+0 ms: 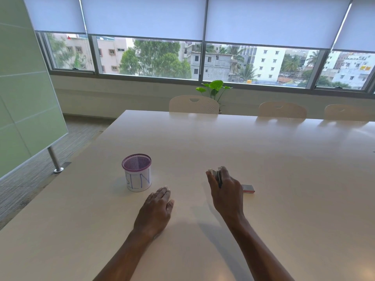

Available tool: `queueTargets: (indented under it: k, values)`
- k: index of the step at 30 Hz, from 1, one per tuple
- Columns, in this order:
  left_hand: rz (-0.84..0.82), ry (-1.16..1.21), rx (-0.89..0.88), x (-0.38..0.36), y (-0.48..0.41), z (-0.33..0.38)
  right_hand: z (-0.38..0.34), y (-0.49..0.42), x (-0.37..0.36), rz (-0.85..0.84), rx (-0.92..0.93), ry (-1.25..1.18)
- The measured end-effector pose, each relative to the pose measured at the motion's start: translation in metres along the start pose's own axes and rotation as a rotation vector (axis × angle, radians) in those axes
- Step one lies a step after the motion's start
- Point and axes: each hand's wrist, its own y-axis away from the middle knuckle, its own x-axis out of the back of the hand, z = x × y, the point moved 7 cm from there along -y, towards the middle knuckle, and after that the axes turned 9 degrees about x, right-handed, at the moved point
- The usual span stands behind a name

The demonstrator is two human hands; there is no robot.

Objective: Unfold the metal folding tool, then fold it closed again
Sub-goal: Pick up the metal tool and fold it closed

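The metal folding tool (217, 175) is a small grey and silver piece held upright at the middle of the white table (284, 159). My right hand (226, 192) is closed around it, thumb on its left side and fingers on its right; most of the tool is hidden behind the fingers, so I cannot tell whether it is folded or unfolded. My left hand (157, 210) lies flat on the table, palm down, fingers together, holding nothing, a short way left of the right hand.
A purple mesh cup (137, 172) with a white paper label stands left of the hands. A small white and red box (248, 188) lies just right of my right hand. Chairs (193, 104) line the far table edge; a glass partition (24, 98) stands at the left.
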Motion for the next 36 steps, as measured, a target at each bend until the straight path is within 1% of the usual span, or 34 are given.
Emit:
queueTargets:
  k: [17, 25, 31, 36]
  values:
    - [0.011, 0.000, -0.006, 0.005, 0.002, 0.003, -0.001, -0.001, 0.004, 0.045, -0.015, -0.056]
    - [0.013, 0.003, -0.008, 0.005, 0.002, 0.003, 0.001, 0.000, 0.004, 0.064, 0.015, -0.076]
    - [0.007, 0.008, -0.008, 0.004, 0.002, 0.003, 0.008, 0.000, 0.002, 0.017, -0.060, -0.039]
    - [0.004, 0.002, -0.010, 0.003, 0.002, 0.003, 0.009, -0.002, 0.007, 0.042, -0.022, 0.047]
